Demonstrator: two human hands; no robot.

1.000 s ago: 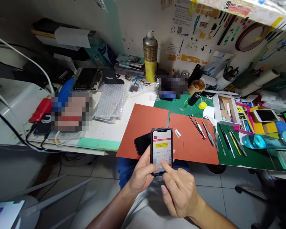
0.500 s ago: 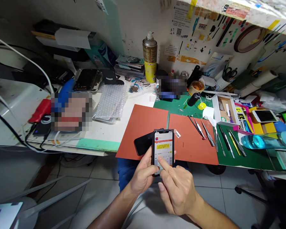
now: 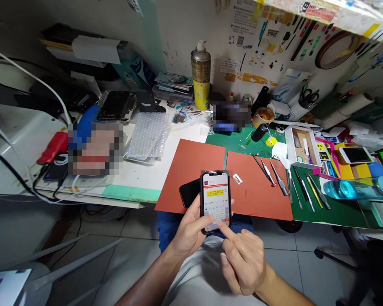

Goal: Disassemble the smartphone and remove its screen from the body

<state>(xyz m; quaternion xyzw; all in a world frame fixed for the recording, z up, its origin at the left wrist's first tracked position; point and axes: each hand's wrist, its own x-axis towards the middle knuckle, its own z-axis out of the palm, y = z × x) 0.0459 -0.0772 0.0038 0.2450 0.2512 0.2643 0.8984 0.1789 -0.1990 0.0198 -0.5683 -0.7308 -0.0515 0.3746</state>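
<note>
Lit smartphone (image 3: 216,201) held over the front edge of the surface (image 3: 140,175)
Left hand (image 3: 188,233) grips it; right hand (image 3: 245,260), thumb and index finger spread apart, points at the lower screen (image 3: 215,192).

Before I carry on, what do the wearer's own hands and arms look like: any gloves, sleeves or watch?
The left hand and right hand are both ungloved, with no rings or watch visible. The left forearm and right forearm are bare, with no sleeve in view. Between them shows a plain, pale grey top.
</note>
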